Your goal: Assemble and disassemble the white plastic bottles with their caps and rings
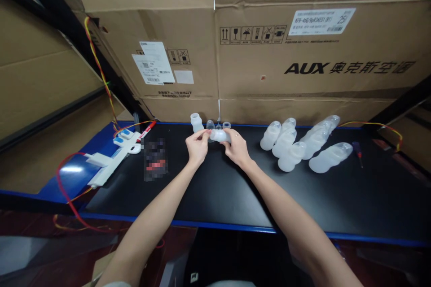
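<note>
Two-handed hold near tabletop's (215, 193) back edge, seemingly mid-fitting: bottle (219, 135) wrapped in right hand (237, 148), end pinched by left hand (197, 146), careful alignment wanted.

Stacked cardboard cartons (303, 54) wall in a black-topped, blue-edged workbench (235, 197) under dim light, dark shelving struts (50, 9) at left.

The right-hand cardboard box (319, 54) reads "AUX"; its white label (321, 21) shows "25".

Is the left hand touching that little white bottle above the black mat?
Touching. The head view shows the left hand pinching one end of the bottle, with no gap.
</note>
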`<act>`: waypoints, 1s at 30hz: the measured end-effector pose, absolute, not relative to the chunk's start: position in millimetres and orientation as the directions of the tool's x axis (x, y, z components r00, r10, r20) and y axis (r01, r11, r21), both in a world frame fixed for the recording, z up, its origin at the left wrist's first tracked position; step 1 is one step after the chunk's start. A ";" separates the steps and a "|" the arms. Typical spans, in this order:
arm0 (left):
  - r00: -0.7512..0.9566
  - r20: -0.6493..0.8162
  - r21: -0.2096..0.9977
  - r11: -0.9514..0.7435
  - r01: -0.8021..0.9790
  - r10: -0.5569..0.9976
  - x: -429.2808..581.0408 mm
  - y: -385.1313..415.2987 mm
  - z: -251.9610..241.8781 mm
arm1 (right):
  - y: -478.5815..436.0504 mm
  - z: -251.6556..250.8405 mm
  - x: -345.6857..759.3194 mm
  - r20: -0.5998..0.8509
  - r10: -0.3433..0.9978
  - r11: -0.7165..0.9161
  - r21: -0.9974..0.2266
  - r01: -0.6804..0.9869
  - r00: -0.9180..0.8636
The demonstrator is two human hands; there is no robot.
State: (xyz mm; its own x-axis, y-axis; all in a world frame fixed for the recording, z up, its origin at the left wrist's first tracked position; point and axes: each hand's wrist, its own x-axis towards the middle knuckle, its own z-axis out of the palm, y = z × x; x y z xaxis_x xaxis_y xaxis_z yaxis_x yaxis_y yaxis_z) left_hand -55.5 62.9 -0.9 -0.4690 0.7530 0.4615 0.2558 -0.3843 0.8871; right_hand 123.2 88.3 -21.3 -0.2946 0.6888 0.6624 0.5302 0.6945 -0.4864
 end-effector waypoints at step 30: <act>-0.297 0.419 0.801 -0.195 0.566 0.858 -59.3 51.4 23.5 | 73.6 -19.9 115.4 0.847 0.318 0.779 0.023 0.627 -0.426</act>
